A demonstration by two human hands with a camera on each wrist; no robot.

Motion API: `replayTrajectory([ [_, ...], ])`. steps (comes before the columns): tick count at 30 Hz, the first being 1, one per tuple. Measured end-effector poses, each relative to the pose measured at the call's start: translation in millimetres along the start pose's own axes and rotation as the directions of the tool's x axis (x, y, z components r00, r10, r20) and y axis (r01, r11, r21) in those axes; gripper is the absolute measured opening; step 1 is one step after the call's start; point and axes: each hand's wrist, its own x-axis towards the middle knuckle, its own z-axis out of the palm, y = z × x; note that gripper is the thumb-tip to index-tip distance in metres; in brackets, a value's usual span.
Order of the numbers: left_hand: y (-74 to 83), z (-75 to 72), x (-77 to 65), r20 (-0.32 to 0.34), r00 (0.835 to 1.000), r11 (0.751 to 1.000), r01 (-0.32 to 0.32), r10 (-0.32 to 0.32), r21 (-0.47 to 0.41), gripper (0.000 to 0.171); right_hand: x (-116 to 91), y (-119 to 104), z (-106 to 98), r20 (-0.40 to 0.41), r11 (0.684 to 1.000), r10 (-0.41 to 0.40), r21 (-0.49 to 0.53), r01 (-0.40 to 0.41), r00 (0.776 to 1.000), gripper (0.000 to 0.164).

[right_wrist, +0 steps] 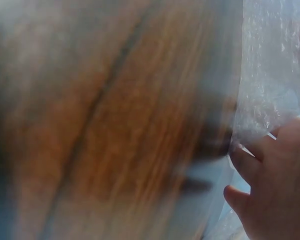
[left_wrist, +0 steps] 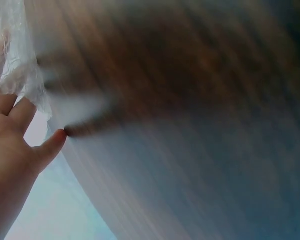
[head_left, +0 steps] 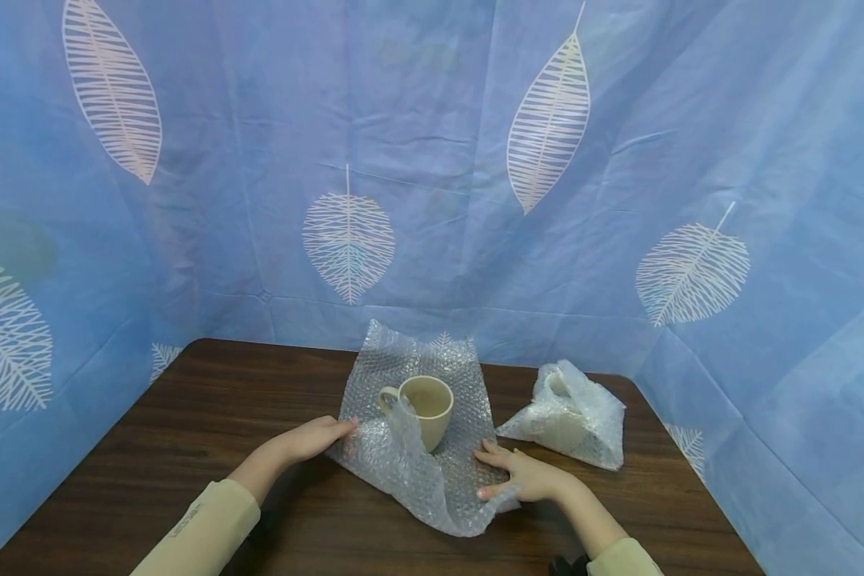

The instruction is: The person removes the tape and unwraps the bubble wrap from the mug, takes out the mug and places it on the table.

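Observation:
In the head view a cream mug [head_left: 430, 404] stands upright on a sheet of bubble wrap [head_left: 468, 408], its handle to the left. The sheet's near part is lifted and folded up against the mug's front. My left hand [head_left: 315, 438] is at the sheet's left edge; the left wrist view shows its extended fingers [left_wrist: 17, 107] partly covered by the clear wrap, the thumb apart. On the right, my right hand [head_left: 526, 474] touches the sheet with spread fingers, and a near corner of wrap lies by its thumb. Some fingertips are hidden behind wrap in the right wrist view.
A bundle of bubble wrap [head_left: 569, 416] with something pale inside sits to the right, close to the sheet. Both lie on a dark brown wooden table [head_left: 259, 384]. Blue leaf-patterned cloth [head_left: 432, 264] hangs behind the table and along its sides.

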Motion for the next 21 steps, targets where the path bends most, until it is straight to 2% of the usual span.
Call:
replayTrajectory([
  [2, -0.8, 0.3, 1.4, 0.018, 1.0, 1.0, -0.016, 0.016, 0.006, 0.067, 1.1, 2.0, 0.2, 0.002, 1.0, 0.016, -0.007, -0.016, 1.0, 0.085],
  [4, -1.4, -0.4, 3.2, 0.053, 0.996, 0.997, -0.072, 0.07, 0.03, 0.064, 1.9, 4.3, 0.3, 0.009, 1.0, 0.024, -0.005, -0.024, 1.0, 0.088],
  [8, -2.7, -3.5, 5.1, 0.14, 0.972, 0.978, -0.201, 0.191, 0.059, 0.051, 2.5, 6.9, -0.7, 0.027, 1.0, 0.009, -0.01, -0.009, 1.0, 0.09],
  [11, -3.2, -5.2, 4.8, 0.179, 0.955, 0.964, -0.253, 0.236, 0.079, 0.047, 2.1, 6.2, -2.3, 0.04, 1.0, -0.008, -0.018, 0.009, 0.999, 0.092],
  [15, -3.5, -6.0, 3.7, 0.216, 0.946, 0.955, -0.27, 0.24, 0.122, 0.05, 2.3, 6.8, -3.3, 0.054, 0.998, -0.012, -0.053, 0.015, 0.998, 0.096],
  [20, -3.2, -7.0, 1.3, 0.256, 0.943, 0.956, -0.254, 0.211, 0.145, 0.059, 1.6, 9.2, -4.1, 0.058, 0.998, -0.022, -0.058, 0.025, 0.998, 0.101],
  [21, -2.9, -7.3, 0.6, 0.262, 0.942, 0.956, -0.254, 0.21, 0.148, 0.06, 2.7, 16.4, -2.8, 0.057, 0.997, -0.044, -0.067, 0.047, 0.997, 0.101],
])
